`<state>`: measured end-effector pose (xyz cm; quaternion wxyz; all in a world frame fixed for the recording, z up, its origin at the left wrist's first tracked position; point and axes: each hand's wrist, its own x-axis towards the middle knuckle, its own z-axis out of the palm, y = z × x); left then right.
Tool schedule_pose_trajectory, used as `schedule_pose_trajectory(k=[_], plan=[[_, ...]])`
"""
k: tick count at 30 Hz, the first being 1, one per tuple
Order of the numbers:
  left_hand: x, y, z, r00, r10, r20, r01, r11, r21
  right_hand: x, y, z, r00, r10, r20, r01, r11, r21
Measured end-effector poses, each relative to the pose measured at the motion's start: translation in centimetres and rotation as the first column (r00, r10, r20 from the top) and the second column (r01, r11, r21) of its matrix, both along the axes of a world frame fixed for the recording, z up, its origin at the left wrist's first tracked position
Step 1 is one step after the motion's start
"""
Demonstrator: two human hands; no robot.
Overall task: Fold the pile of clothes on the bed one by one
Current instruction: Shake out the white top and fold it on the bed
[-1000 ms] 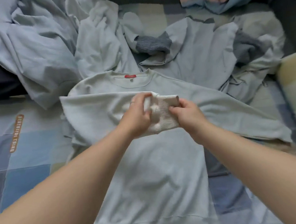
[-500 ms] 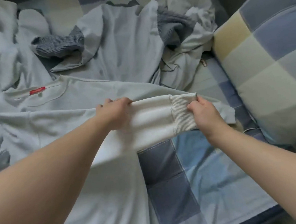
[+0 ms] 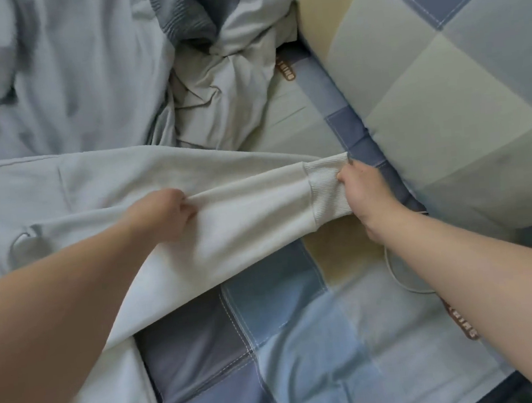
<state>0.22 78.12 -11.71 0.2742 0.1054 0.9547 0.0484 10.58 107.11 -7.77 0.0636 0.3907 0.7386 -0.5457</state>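
1. The sweatshirt (image 3: 62, 188) runs off the left and bottom edges.
2. Fingertips of the right hand (image 3: 365, 188) vanish behind the ribbed cuff (image 3: 327, 189); those of the left hand (image 3: 162, 216) curl under, unseen.
3. A white cable (image 3: 398, 273) passes beneath the right forearm (image 3: 478, 265).
4. Lettering on the brown label (image 3: 286, 69) is unreadable (blurred, small).

Pale grey sweatshirt (image 3: 145, 177), blue-checked bedsheet (image 3: 272, 347)

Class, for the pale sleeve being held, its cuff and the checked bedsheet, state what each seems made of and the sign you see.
The sleeve: probably soft cotton-type knit jersey, matte; it drapes and sags without sheen. The cuff: ribbed stretch knit, shown by fine parallel ridges. The checked bedsheet: likely thin woven cotton or a blend, matte, printed squares with stitch-like lines; fibre uncertain.
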Motion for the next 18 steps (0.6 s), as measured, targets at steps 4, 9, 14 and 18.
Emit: schedule_pose_trajectory(k=[4, 9, 14, 18], plan=[[-0.2, 1.0, 0.4, 0.957, 0.170, -0.235, -0.123, 0.971, 0.203, 0.7, 1.4, -2.9, 0.995, -0.075, 0.072, 0.077, 0.996, -0.033], [-3.0, 6.0, 1.8, 0.903, 0.208, -0.377, -0.052, 0.921, 0.385, -0.5, 3.9, -4.3, 0.961, -0.261, 0.090, 0.253, 0.963, 0.091], [-4.0, 7.0, -1.5, 0.978, 0.070, -0.197, -0.002, 0.946, 0.325, -0.6, 5.5, -5.2, 0.978, -0.122, 0.167, 0.057, 0.934, 0.353], [-2.6, 2.8, -1.9, 0.930, 0.039, -0.367, 0.051, 0.971, 0.234, -0.5, 2.3, -4.0, 0.977, 0.124, 0.173, -0.211, 0.678, 0.704]])
